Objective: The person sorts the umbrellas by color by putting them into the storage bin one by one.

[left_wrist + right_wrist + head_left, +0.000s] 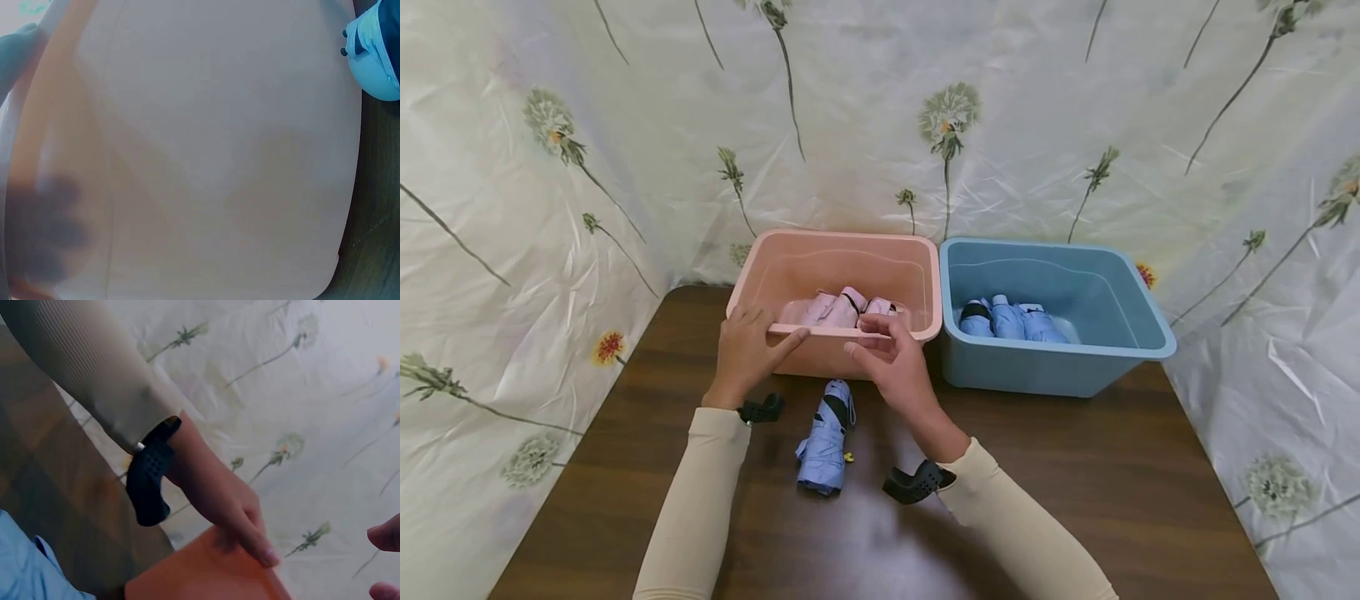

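My left hand (743, 354) grips the front left rim of a pink plastic bin (820, 354), thumb along the outside. In the left wrist view, the fingers show as dark shadows through the bin wall (219, 125). My right hand (898, 367) is at the front right of that rim, its thumb and fingers apart with nothing between them. Folded pink umbrellas (848, 307) lie inside the pink bin. A folded blue umbrella (823, 442) with a black band lies on the table between my forearms, its top toward the bin.
Close beside the pink bin, on its right, stands a blue bin (1060, 371) holding several folded blue umbrellas (1007, 319). Both are at the back of the dark wooden table (1075, 500). Behind and at the sides hangs a floral-patterned sheet (865, 108).
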`<action>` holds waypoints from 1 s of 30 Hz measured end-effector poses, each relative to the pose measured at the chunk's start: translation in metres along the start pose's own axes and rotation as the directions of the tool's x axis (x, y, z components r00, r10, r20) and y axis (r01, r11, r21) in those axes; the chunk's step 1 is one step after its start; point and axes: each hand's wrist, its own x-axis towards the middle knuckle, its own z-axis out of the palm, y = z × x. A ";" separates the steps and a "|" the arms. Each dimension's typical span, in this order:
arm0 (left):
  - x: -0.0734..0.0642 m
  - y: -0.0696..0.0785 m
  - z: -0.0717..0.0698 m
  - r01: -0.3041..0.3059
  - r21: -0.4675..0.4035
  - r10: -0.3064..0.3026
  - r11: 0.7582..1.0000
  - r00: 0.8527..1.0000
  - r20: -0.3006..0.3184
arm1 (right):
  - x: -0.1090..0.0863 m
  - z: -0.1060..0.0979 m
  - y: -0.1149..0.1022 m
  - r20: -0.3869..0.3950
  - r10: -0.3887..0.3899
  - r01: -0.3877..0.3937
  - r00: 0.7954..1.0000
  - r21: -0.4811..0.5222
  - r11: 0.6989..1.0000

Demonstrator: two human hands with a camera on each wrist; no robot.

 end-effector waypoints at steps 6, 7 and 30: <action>-0.004 0.000 0.001 -0.001 0.011 0.001 1.000 1.000 0.003 | -0.019 0.007 0.017 -0.027 0.046 -0.046 0.999 0.009 0.999; -0.004 0.000 0.001 -0.001 0.012 0.001 1.000 1.000 0.003 | -0.021 0.008 0.021 -0.033 0.050 -0.050 0.998 0.003 0.999; 0.002 -0.004 0.003 -0.010 0.019 0.010 1.000 1.000 -0.014 | -0.035 0.024 0.089 -0.095 0.189 -0.195 0.977 -0.058 0.979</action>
